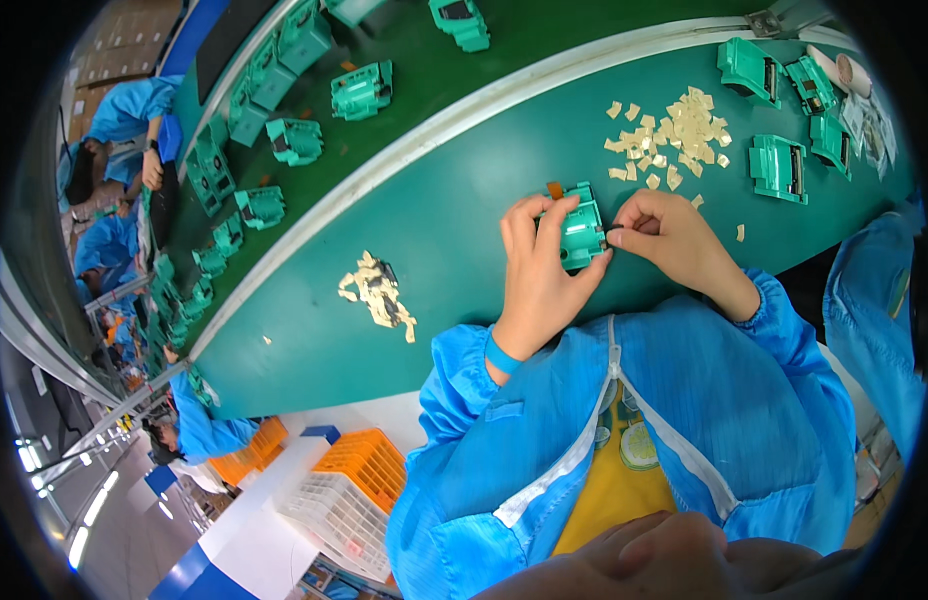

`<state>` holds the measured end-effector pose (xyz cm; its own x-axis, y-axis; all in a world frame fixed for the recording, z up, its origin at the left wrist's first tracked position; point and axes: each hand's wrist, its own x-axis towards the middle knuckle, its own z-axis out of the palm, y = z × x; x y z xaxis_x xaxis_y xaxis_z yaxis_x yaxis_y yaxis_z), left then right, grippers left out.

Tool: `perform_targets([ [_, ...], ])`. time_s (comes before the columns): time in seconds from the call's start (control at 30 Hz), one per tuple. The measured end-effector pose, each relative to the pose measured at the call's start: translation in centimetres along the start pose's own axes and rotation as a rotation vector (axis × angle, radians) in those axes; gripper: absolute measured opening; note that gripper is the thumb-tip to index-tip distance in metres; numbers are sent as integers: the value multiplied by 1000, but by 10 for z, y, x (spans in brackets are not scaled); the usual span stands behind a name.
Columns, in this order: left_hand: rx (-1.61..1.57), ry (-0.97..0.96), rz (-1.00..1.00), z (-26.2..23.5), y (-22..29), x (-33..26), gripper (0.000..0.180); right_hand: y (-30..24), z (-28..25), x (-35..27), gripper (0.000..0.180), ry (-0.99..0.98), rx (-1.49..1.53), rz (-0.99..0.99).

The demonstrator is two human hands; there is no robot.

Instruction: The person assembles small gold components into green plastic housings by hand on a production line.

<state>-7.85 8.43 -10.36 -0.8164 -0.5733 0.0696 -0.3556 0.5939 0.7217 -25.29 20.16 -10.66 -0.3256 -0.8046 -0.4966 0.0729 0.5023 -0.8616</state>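
A green plastic housing sits in front of me over the green table. Around its left side and edges wrap the fingers and thumb of my left hand, gripping it. An orange tab sticks out at its far left corner. At the housing's right edge, my right hand pinches with thumb and forefinger. A small dark bit shows at those fingertips, too small to name. Beyond my hands lies a loose pile of small cream-coloured pieces.
More green housings stand at the far right beside a clear plastic bag. A heap of cream and dark scraps lies to the left. Past a pale rail, a belt carries several green housings. Co-workers in blue sit along the left.
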Motion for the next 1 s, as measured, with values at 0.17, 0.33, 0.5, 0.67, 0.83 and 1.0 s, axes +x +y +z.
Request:
perform_targets([
  [0.17, -288, -20, -16, 2, -4, -5, 75, -5, -5, -8, 13, -133, 378, -30],
  [0.33, -352, -56, 8, -4, -5, -8, 72, -22, -9, -14, 9, -214, 224, 57],
  [0.5, -283, -83, -79, -10, -1, -13, 65, -19, 0, -16, 17, -124, 206, -46],
  [0.67, -416, -97, -183, -10, 2, -13, 60, -19, 2, -14, 19, -128, 153, -54],
  [0.83, -488, -105, -235, -9, 4, -12, 58, -23, 5, -16, 21, -103, 112, -76],
  [1.0, -532, -91, -270, -7, 5, -13, 58, -28, 5, -17, 14, -121, 28, -22],
])
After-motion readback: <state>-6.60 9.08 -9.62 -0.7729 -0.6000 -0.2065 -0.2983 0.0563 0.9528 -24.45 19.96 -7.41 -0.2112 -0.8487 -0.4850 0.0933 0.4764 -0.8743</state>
